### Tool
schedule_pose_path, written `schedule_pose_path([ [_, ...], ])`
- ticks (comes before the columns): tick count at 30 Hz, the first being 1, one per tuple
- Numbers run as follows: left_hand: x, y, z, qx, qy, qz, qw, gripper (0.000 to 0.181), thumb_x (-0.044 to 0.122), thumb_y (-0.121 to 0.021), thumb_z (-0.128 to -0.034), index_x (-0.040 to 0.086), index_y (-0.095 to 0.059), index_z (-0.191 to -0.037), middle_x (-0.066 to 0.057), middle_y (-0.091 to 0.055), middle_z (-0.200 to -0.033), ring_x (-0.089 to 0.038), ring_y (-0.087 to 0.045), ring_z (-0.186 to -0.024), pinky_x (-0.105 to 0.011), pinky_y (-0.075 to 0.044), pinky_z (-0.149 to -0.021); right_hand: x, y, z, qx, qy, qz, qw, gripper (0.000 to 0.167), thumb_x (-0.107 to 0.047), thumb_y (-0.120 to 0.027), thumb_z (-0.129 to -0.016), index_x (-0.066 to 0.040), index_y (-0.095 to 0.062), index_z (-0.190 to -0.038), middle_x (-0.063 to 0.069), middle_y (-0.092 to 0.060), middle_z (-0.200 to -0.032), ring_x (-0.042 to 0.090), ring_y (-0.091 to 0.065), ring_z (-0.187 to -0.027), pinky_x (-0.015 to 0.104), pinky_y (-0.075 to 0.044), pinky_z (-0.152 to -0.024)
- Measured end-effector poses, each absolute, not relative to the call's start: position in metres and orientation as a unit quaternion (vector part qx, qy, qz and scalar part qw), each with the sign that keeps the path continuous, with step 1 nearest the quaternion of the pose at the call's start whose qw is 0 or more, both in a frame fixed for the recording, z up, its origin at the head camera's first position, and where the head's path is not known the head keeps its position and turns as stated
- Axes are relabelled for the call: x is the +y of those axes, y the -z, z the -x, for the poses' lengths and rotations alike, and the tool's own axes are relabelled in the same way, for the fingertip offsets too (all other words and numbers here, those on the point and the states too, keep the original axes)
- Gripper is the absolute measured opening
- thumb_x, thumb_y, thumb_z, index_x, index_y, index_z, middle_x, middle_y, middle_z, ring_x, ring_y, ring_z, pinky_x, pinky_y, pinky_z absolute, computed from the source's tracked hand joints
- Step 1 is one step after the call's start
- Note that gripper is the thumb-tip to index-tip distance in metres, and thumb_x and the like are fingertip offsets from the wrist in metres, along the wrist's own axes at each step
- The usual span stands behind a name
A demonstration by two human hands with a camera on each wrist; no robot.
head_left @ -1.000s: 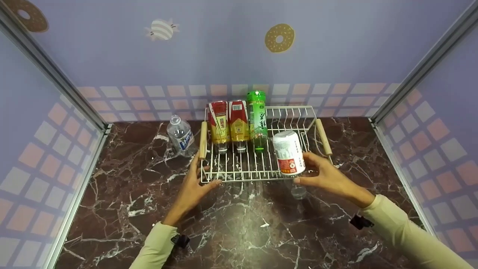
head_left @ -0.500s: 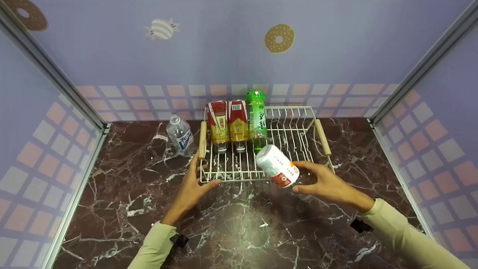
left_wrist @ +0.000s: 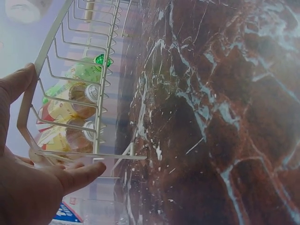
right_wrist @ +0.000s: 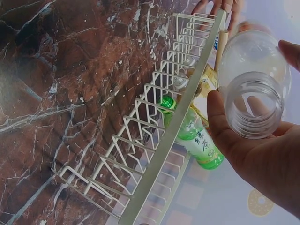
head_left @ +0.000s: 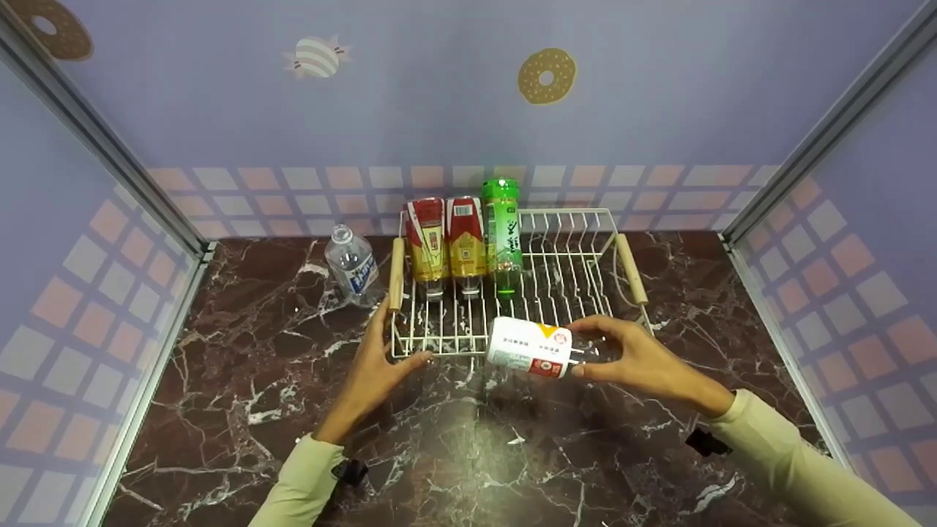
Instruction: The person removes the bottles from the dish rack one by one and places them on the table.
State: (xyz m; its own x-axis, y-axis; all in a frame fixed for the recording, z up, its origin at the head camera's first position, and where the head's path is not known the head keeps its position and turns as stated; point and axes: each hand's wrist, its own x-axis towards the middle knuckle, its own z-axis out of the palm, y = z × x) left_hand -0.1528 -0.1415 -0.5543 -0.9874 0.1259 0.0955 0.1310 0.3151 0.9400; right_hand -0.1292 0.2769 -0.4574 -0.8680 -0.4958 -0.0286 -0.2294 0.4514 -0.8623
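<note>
Head view: the right hand (head_left: 635, 359), fingers curled, holds a clear, white-labelled plastic bottle (head_left: 528, 348) sideways. The left hand (head_left: 377, 366), half open, grips a white wire rack (right_wrist: 177, 117) by its corner.

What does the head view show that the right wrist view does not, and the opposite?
Only in the head view: both sleeves and the candy picture.

Only in the right wrist view: the open, threaded mouth of the held bottle.

In both: the right hand holding that bottle, the wire rack, the green bottle in it, and the left hand touching the rack.
</note>
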Motion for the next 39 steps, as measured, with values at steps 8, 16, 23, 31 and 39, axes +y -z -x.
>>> schedule_pose_path([
  [8,-0.142,0.541,0.146,-0.843,0.527,0.097,0.056,0.111,0.022,-0.094,-0.0891,-0.001,-0.024,-0.172,-0.028,-0.024,-0.177,-0.05,-0.026,-0.162,-0.071,-0.021,-0.132,0.277,0.456,0.128,0.842,0.472,0.225,0.133,0.059,-0.013,-0.09,-0.09,0.005,-0.065,-0.141,0.023,-0.071,-0.136,0.04,-0.07,-0.122,0.029,-0.063,-0.099],
  [16,-0.139,0.528,0.134,-0.852,0.506,0.116,0.06,0.103,0.023,-0.093,-0.09,-0.001,-0.032,-0.17,-0.024,-0.025,-0.178,-0.049,-0.024,-0.163,-0.074,-0.023,-0.13,0.276,0.454,0.126,0.85,0.453,0.24,0.122,0.059,-0.019,-0.091,-0.09,0.003,-0.067,-0.14,0.019,-0.073,-0.135,0.037,-0.071,-0.121,0.028,-0.06,-0.103],
  [23,-0.132,0.515,0.123,-0.854,0.497,0.14,0.061,0.094,0.024,-0.09,-0.0922,0.003,-0.039,-0.168,-0.02,-0.034,-0.175,-0.046,-0.032,-0.161,-0.069,-0.027,-0.13,0.274,0.453,0.124,0.853,0.442,0.246,0.126,0.058,-0.022,-0.09,-0.093,0.002,-0.067,-0.141,0.018,-0.074,-0.135,0.037,-0.072,-0.12,0.028,-0.06,-0.103],
  [31,-0.124,0.501,0.115,-0.856,0.489,0.16,0.045,0.074,0.026,-0.087,-0.0947,0.007,-0.056,-0.159,-0.014,-0.044,-0.171,-0.042,-0.04,-0.158,-0.07,-0.03,-0.128,0.268,0.453,0.123,0.854,0.427,0.269,0.128,0.059,-0.025,-0.09,-0.093,0.001,-0.068,-0.141,0.019,-0.073,-0.135,0.036,-0.073,-0.114,0.036,-0.064,-0.1],
  [39,-0.112,0.485,0.103,-0.814,0.534,0.228,0.001,0.061,0.022,-0.086,-0.0957,0.008,-0.064,-0.152,-0.009,-0.059,-0.161,-0.039,-0.051,-0.152,-0.063,-0.035,-0.129,0.262,0.45,0.12,0.847,0.43,0.282,0.134,0.059,-0.024,-0.091,-0.091,0.0,-0.069,-0.14,0.017,-0.074,-0.132,0.025,-0.073,-0.105,0.029,-0.064,-0.09],
])
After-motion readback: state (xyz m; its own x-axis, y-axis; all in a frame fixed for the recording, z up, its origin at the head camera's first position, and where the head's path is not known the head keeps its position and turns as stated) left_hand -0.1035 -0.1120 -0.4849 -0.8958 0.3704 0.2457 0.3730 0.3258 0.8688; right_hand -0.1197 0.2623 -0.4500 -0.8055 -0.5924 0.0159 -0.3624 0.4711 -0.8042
